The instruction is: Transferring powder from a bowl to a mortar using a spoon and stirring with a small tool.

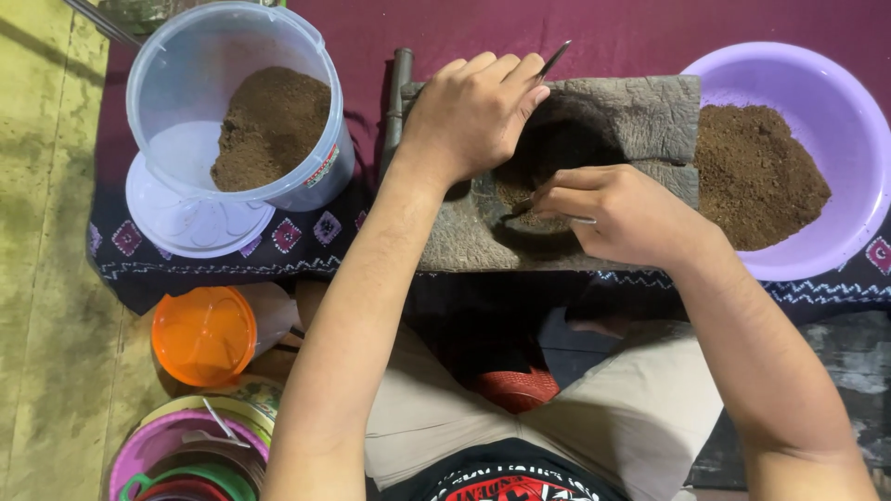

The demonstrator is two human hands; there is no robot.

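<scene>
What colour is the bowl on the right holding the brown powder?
The bowl is light purple, seen clearly in the head view.

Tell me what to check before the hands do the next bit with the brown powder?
1. Left hand steady on the wooden block: ok.
2. Left hand's grip on the thin metal tool: ok, closed around it.
3. Right hand pinching something thin over the hollow: ok; what it is, cannot tell.
4. Powder in the hollow: ok, a little shows.
5. Purple bowl of powder in reach: ok, beside the block.
6. Clear bucket upright: not ok, tipped on its lid.
</scene>
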